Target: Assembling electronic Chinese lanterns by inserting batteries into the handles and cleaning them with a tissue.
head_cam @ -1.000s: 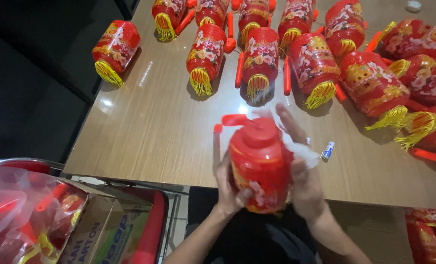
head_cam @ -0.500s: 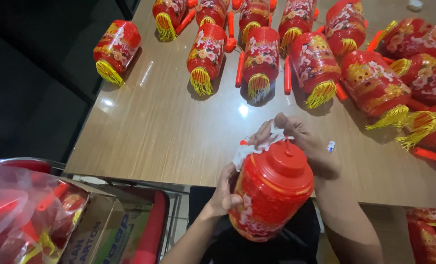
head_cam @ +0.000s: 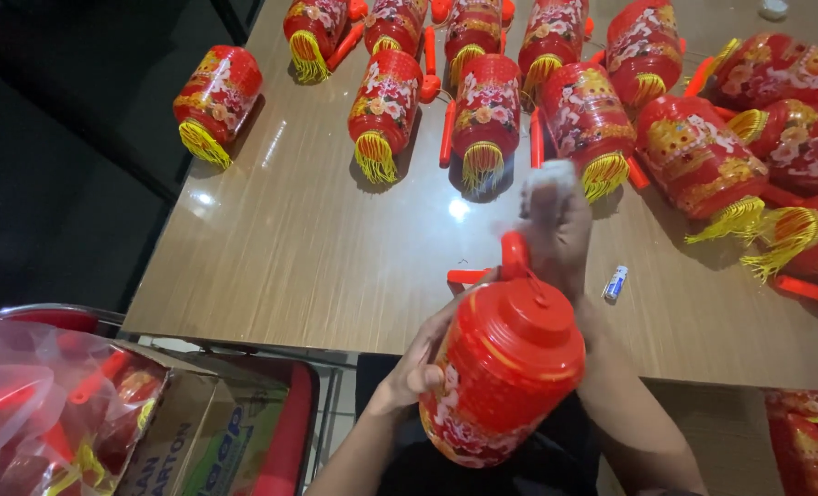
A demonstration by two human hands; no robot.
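While the wooden table (head_cam: 336, 266) carries rows of finished red lanterns w/ yellow tassels (head_cam: 386, 115), the one in work, a red plastic lantern (head_cam: 505, 372), sits off the near edge, over the person's lap, tilted w/ its ribbed cap toward the table. Left hand (head_cam: 420, 367) is wrapped round its body, clamped on the side; right hand (head_cam: 556, 230) is raised above the cap, closed on a white cloth or paper wad, apart from the left. Looks light, thin-walled, prob. hollow and easily dented, surface glossy so a bit slippery; best held round the printed belly or by the stiffer cap rim, not the red handle stick (head_cam: 514, 255). Small battery (head_cam: 616, 283) lies just beside on the table.
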